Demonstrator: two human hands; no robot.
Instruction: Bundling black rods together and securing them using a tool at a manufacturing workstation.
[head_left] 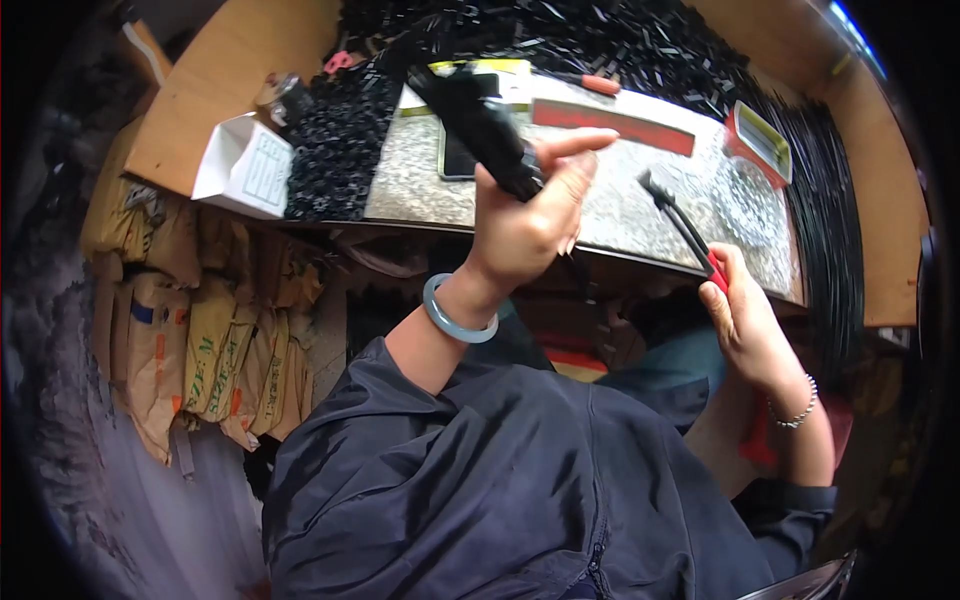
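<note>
Raised over the front of the work surface, my left hand has its fingers wrapped round a bundle of black strips. The bundle is blurred and points up and to the left; one finger stretches out to the right. My right hand, lower and to the right, is closed on a slim hand tool with red and black handles. Its dark head points up and left, over the speckled board. The blur hides the exact kind of tool. The tool and the bundle are apart.
Loose black pieces heap along the back and left. Long black strips lie at right. On the board are a red-sided strip, a dark phone-like slab and a red tin. A white box stands left; brown sacks lean below.
</note>
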